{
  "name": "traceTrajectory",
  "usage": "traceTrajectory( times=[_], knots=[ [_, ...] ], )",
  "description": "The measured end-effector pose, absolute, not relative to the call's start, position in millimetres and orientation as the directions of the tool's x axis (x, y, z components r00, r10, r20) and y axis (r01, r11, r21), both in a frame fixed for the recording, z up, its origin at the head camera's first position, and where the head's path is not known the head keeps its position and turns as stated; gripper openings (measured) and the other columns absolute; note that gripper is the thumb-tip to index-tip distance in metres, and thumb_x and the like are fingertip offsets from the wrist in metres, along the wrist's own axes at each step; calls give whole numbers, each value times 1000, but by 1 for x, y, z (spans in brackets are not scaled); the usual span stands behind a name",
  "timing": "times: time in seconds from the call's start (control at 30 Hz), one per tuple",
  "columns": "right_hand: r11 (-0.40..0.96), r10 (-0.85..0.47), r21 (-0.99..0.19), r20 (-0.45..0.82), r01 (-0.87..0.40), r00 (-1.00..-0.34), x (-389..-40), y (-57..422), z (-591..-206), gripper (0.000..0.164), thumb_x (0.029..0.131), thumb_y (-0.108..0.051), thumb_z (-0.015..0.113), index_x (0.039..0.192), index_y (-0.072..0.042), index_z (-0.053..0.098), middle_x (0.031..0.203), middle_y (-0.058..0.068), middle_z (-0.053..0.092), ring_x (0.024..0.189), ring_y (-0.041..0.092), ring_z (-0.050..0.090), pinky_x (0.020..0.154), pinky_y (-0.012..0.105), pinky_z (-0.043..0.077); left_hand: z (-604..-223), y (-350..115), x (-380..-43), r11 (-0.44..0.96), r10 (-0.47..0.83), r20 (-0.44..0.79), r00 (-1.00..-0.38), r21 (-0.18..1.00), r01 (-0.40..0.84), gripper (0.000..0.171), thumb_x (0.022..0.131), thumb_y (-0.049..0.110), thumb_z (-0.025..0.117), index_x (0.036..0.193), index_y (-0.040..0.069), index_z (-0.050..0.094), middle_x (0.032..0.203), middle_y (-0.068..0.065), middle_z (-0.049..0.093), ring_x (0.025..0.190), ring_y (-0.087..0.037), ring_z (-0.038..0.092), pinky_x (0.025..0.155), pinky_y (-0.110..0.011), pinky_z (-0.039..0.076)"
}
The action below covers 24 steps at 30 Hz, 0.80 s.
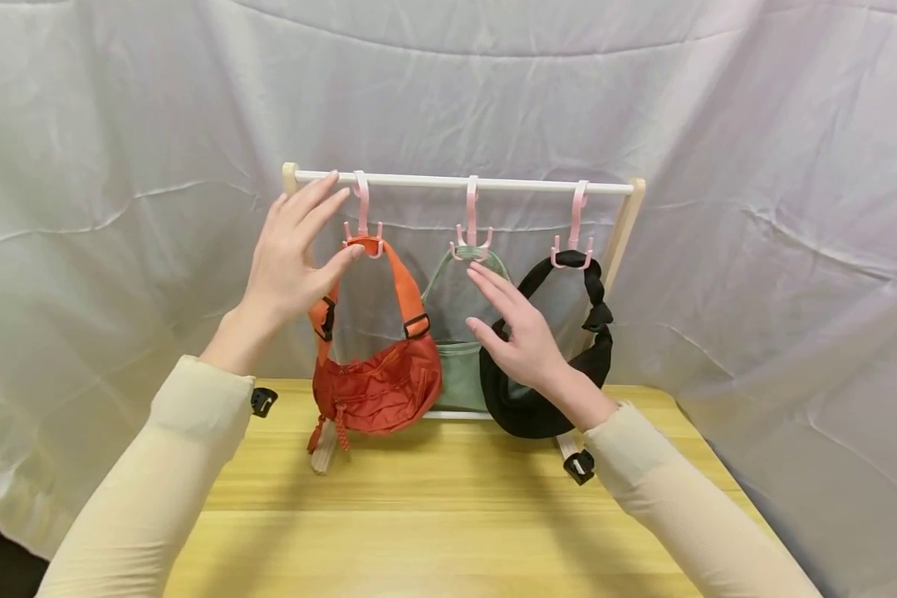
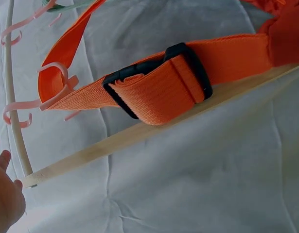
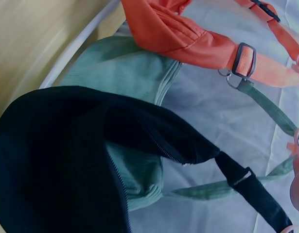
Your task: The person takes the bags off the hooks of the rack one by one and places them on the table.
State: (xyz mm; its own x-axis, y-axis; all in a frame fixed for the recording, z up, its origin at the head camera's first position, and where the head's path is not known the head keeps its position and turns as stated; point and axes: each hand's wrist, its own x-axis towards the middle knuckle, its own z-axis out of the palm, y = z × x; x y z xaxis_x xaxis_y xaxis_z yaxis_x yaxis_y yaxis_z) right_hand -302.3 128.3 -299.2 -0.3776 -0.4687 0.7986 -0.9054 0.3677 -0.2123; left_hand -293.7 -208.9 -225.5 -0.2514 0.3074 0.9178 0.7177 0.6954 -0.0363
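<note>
A red-orange shoulder bag [image 1: 389,390] hangs by its orange strap [image 1: 407,291] from a pink hook [image 1: 363,208] on the left. My left hand [image 1: 287,253] is raised beside that hook, fingers extended; its thumb tip overlaps the strap in the head view, contact unclear. In the middle, a green bag [image 1: 459,378] hangs from another pink hook [image 1: 472,208], partly covered by its neighbours. On the right hook [image 1: 579,212] is a black shoulder bag [image 1: 523,419]. Before the green and black bags is my right hand [image 1: 519,336], fingers straight, gripping nothing.
The rack has a white top rail [image 1: 419,180] and wooden side posts [image 1: 624,224]. It stands on a wooden table [image 1: 419,531] before a grey cloth backdrop [image 1: 448,100]. Black clips [image 1: 264,402] lie near the left sleeve and the right rack foot.
</note>
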Motion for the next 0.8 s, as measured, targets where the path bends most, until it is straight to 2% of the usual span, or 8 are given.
traceTrajectory(
  times=[0.13,0.4,0.63,0.8],
  knots=[
    [374,-479,-233,780,-898,-402,-304,118,-297,63,98,-12,70,157,-7,47,164,7,42,150,23,40,119,48,38,-220,-209,-297,711,333,909,-252,-67,700,63,93,22,79,149,5,56,159,-14,48,144,-34,46,126,-53,21],
    [392,-494,-260,749,-882,-440,-310,100,-295,61,101,-16,69,157,-8,46,163,9,42,150,20,39,120,47,37,-209,-209,-304,759,353,884,-307,-78,647,60,95,24,76,150,7,56,160,-11,48,146,-36,43,128,-51,15],
    [394,-501,-294,726,-871,-472,-316,86,-294,61,102,-18,66,158,-9,44,163,11,42,151,22,38,121,49,36,-202,-209,-308,777,358,865,-351,-68,625,57,95,22,76,148,9,58,158,-10,50,148,-34,43,127,-55,16],
    [416,-508,-312,699,-854,-503,-322,77,-296,61,104,-21,64,160,-12,42,164,10,41,151,22,38,121,48,35,-199,-210,-310,806,355,848,-393,-64,589,57,97,24,74,149,10,57,158,-8,50,148,-32,42,127,-56,11]
  ],
)
